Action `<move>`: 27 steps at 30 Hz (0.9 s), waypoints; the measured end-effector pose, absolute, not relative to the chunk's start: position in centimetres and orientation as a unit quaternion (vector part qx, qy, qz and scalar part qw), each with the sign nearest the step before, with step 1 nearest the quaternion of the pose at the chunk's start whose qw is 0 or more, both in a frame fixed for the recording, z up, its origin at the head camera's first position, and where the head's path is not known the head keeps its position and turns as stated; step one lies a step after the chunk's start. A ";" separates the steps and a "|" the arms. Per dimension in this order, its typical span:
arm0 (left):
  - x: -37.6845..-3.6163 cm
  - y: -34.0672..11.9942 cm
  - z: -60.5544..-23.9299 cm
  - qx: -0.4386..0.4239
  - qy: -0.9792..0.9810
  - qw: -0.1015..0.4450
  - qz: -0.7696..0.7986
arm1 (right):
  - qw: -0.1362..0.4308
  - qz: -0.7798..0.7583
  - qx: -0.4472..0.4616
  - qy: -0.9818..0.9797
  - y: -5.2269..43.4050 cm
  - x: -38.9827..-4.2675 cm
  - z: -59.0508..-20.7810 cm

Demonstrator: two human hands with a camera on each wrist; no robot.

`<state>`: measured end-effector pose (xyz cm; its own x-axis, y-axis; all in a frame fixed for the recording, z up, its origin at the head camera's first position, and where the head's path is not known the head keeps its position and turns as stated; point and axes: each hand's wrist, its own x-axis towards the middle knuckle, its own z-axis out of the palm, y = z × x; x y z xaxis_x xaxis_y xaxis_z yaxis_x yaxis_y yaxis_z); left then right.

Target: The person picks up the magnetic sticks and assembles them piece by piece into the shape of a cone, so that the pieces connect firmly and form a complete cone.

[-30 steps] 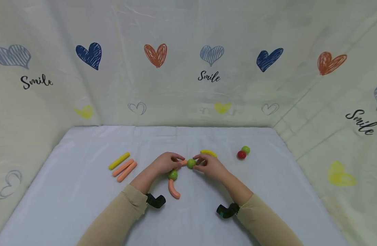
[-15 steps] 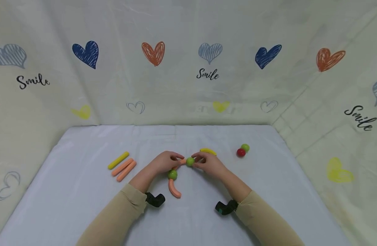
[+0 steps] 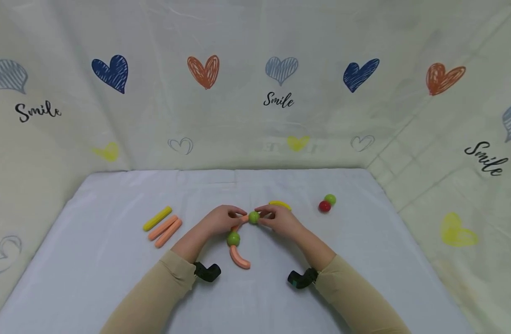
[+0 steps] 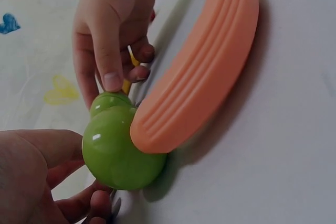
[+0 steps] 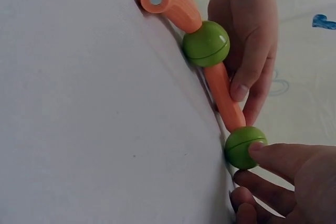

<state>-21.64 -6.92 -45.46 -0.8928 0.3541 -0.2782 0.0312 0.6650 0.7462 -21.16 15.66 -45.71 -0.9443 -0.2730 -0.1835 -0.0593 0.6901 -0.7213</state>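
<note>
Now, your chain sits slightly tilted from before.
Your left hand (image 3: 219, 220) pinches the orange stick (image 5: 224, 97); your right hand (image 3: 278, 220) pinches the green ball (image 3: 253, 217).

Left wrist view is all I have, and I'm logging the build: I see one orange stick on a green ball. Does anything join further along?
Observer: Yes. A second, thinner orange stick runs from that green ball to another green ball.
Operator: Who holds the far ball?
Observer: The right hand pinches it; the left hand holds the thin stick.
Operator: Any spare pieces?
Observer: A yellow stick and two orange sticks lie to the left.
</note>
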 end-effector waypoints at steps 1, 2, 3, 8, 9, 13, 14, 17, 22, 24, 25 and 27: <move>-21.7 -7.0 -45.5 0.109 0.887 0.205 0.398 | 0.139 -0.381 -0.092 0.910 15.6 -21.2 -45.7; -21.7 -7.0 -45.6 0.111 0.886 0.205 0.401 | 0.138 -0.378 -0.093 0.911 15.5 -21.3 -45.8; -21.7 -7.1 -45.7 0.112 0.884 0.205 0.404 | 0.138 -0.376 -0.094 0.911 15.5 -21.3 -45.8; -21.6 -7.5 -46.2 0.117 0.883 0.197 0.410 | 0.140 -0.371 -0.102 0.912 15.1 -21.6 -46.0; -21.6 -7.5 -46.3 0.118 0.883 0.195 0.410 | 0.141 -0.371 -0.103 0.912 15.0 -21.6 -46.0; -21.4 -7.5 -46.5 0.117 0.884 0.189 0.410 | 0.141 -0.370 -0.107 0.912 14.8 -21.6 -45.7; -21.4 -7.5 -46.5 0.117 0.885 0.187 0.411 | 0.141 -0.370 -0.109 0.912 14.8 -21.6 -45.7; -21.3 -7.4 -46.6 0.117 0.883 0.181 0.417 | 0.140 -0.372 -0.110 0.911 14.8 -21.6 -45.6; -21.1 -7.3 -46.5 0.121 0.879 0.181 0.425 | 0.138 -0.372 -0.115 0.911 15.1 -21.6 -45.6; -21.1 -7.3 -46.4 0.120 0.878 0.182 0.426 | 0.132 -0.364 -0.118 0.914 15.3 -21.6 -45.5; -21.0 -7.3 -46.4 0.119 0.879 0.182 0.424 | 0.128 -0.360 -0.119 0.916 15.4 -21.6 -45.4; -21.0 -7.3 -46.2 0.115 0.881 0.182 0.420 | 0.120 -0.353 -0.118 0.920 15.7 -21.6 -45.1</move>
